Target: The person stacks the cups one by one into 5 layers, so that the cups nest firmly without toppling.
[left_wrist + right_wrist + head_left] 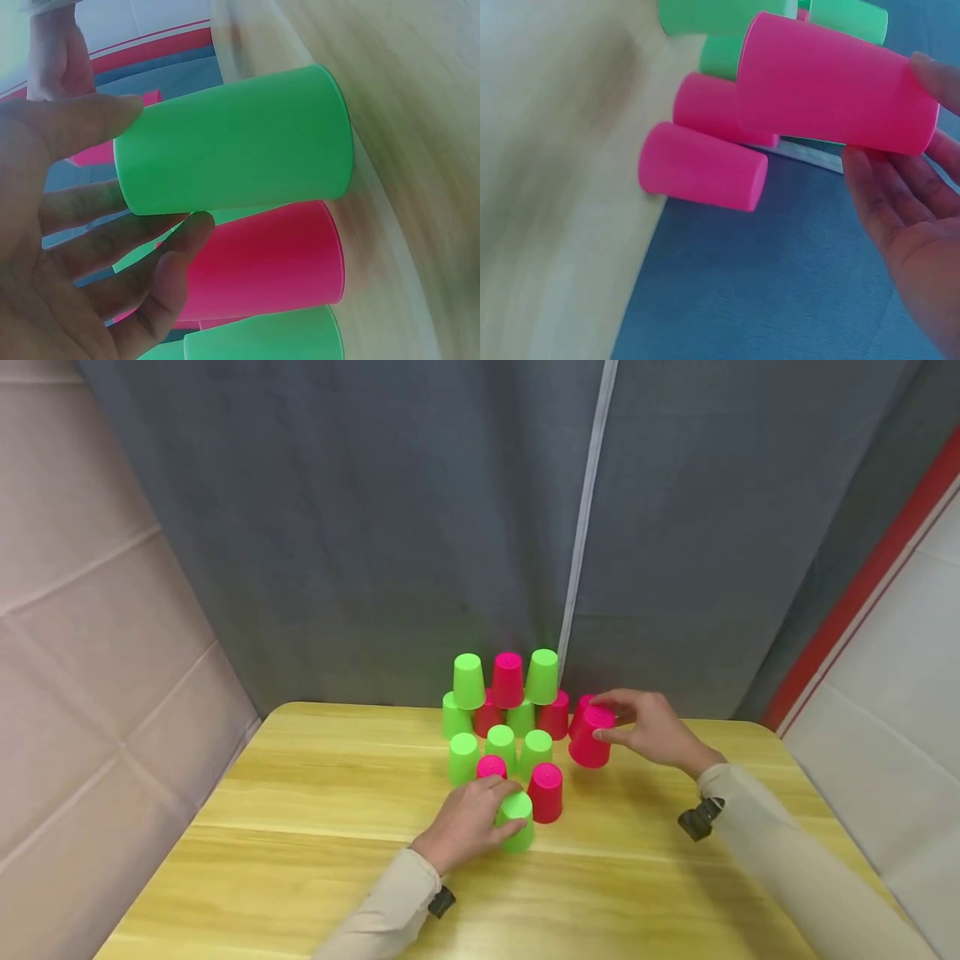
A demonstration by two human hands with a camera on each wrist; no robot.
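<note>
Left hand (467, 822) curled round a bright green, smooth plastic tumbler-shaped cup (517, 820), upside down and resting on the yellow wood-grain table (300, 827), at the near end of the cup cluster; thumb on one wall and fingers on the other in the left wrist view (232, 150). Right hand (652, 727) grasping a hot-pink plastic cup of the same shape (590, 737), also inverted but tilted and, from the right wrist view (832, 82), apparently lifted off the table, just right of the cluster. Touching the green cup's right side, a standing pink cup (546, 792); directly behind the left hand, another pink cup (491, 767); further back, a row of three green cups (501, 745); behind that, a two-tier stack of green and pink cups (507, 681) against the grey curtain (375, 527). Both held cups judged very light, thin-walled and stiff enough to keep shape yet likely to flex under a hard squeeze, glossy and so somewhat slippery, not fragile. Best taken across the side wall near the closed upper end, thumb opposite fingers, with gentle pressure only; easily toppled by a nudge, and the neighbours stand close enough to be knocked by a careless knuckle. Beige sleeves (787, 852) on both forearms, a small dark strap at each wrist.
</note>
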